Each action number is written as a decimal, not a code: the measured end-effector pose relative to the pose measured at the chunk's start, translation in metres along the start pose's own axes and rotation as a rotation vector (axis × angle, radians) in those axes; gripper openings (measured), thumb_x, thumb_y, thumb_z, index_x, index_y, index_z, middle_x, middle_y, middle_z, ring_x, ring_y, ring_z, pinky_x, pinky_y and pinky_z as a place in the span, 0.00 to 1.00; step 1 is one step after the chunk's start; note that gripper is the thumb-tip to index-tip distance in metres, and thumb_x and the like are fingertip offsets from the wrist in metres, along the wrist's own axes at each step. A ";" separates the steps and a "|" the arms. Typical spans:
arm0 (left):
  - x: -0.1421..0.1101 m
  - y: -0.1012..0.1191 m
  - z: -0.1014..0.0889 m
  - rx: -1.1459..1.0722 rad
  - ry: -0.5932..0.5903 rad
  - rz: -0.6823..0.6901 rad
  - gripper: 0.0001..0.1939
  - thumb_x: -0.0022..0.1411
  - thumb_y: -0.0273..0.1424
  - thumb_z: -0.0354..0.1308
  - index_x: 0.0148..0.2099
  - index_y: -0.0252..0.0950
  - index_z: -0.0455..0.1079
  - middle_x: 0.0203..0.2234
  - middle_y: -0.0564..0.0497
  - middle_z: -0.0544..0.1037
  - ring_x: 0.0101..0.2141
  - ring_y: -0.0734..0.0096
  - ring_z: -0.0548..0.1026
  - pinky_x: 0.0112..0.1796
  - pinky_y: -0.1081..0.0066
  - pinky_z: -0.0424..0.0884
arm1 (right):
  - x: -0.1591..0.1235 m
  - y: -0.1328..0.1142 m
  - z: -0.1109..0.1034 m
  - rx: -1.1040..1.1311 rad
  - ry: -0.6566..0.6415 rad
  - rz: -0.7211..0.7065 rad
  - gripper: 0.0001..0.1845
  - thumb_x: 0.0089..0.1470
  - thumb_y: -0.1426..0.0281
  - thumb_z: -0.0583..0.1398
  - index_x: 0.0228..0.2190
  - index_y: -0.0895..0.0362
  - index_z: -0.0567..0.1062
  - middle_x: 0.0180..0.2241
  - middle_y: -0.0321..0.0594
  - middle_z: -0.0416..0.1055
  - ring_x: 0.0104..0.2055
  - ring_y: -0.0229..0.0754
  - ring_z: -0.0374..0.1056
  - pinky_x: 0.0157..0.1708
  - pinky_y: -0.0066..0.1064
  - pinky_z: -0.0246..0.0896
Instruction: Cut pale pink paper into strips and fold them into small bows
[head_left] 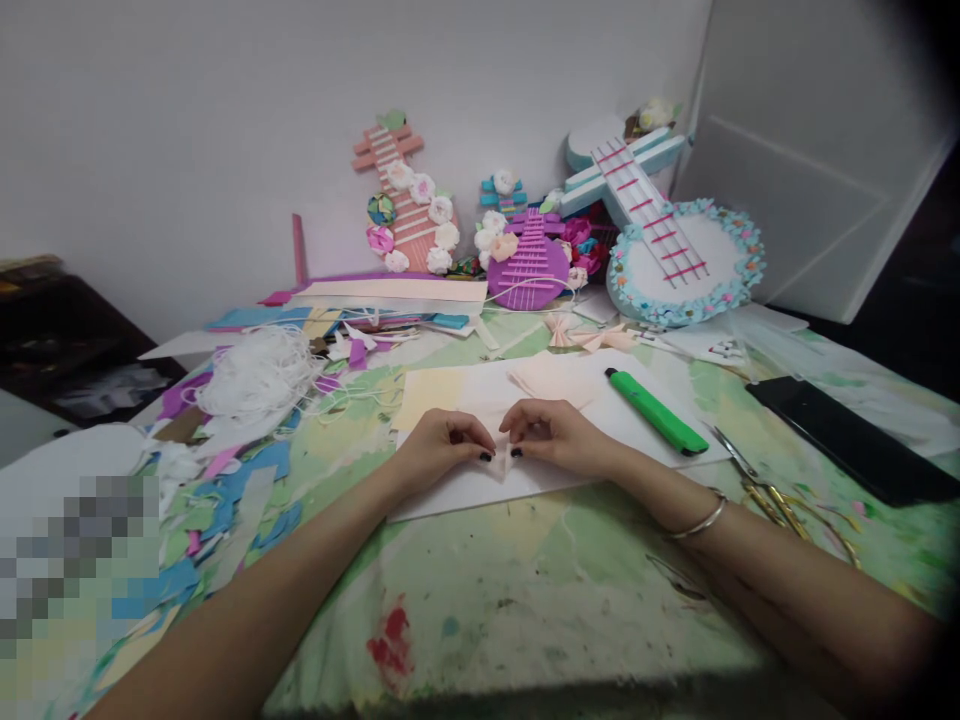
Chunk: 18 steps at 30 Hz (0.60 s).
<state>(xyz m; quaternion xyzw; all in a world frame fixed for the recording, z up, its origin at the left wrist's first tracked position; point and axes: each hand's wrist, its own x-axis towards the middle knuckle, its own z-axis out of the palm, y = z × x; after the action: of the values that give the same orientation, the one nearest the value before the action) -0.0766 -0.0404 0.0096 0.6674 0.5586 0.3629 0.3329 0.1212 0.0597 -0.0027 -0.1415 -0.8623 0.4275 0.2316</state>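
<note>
We are holding a small pink piece (500, 465) over the near edge of the white sheet (442, 497), near the middle of the table (480, 620). Our left hand (442, 440) is pinching its left side, thumb and fingertips nearly closed and the other fingers curling; our right hand (562, 435) is pinching its right side the same way, its wrist wearing a bangle (705, 518). Just beyond our hands, more pink paper (544, 370) is lying on the sheet, and a green cutter (656, 412) is resting on the sheet's right part. Farther right, scissors (772, 492) with gold handles are lying near a black slab (855, 440). On the left, white string (259, 375) is sitting in a tangled heap, with coloured scraps (240, 495) spreading nearer us. At the far side, a pink lute (424, 235), a purple lute (525, 275) and a blue-and-white lute (686, 265) are standing left to right, all tilting.
</note>
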 end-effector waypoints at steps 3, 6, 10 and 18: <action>0.001 0.002 0.004 0.034 0.031 0.046 0.07 0.53 0.23 0.57 0.33 0.35 0.76 0.27 0.52 0.80 0.30 0.71 0.75 0.32 0.74 0.68 | 0.000 -0.001 0.000 0.095 0.023 0.017 0.10 0.47 0.73 0.63 0.35 0.58 0.72 0.28 0.37 0.75 0.32 0.38 0.71 0.36 0.31 0.64; -0.001 0.007 0.007 0.102 0.216 0.156 0.05 0.55 0.25 0.60 0.33 0.37 0.77 0.28 0.51 0.78 0.33 0.69 0.74 0.36 0.71 0.69 | 0.000 -0.005 -0.001 -0.005 0.102 -0.063 0.07 0.49 0.72 0.63 0.34 0.58 0.73 0.29 0.38 0.76 0.33 0.39 0.71 0.38 0.32 0.64; -0.004 0.007 0.007 0.183 0.315 0.288 0.05 0.56 0.25 0.61 0.33 0.39 0.78 0.28 0.51 0.77 0.33 0.70 0.72 0.35 0.72 0.68 | -0.001 -0.008 -0.005 -0.261 0.170 -0.253 0.04 0.53 0.73 0.60 0.32 0.56 0.76 0.31 0.40 0.76 0.35 0.40 0.70 0.40 0.34 0.64; -0.011 -0.002 -0.005 0.001 0.019 0.066 0.04 0.54 0.25 0.60 0.32 0.34 0.76 0.23 0.52 0.79 0.23 0.75 0.75 0.28 0.77 0.70 | -0.003 -0.001 -0.007 -0.253 -0.020 -0.213 0.09 0.53 0.76 0.59 0.33 0.56 0.79 0.32 0.40 0.77 0.35 0.39 0.72 0.36 0.29 0.65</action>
<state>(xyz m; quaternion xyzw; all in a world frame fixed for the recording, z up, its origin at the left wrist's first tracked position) -0.0827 -0.0504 0.0088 0.6822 0.5396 0.3798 0.3149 0.1276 0.0619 0.0012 -0.0729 -0.9216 0.2900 0.2475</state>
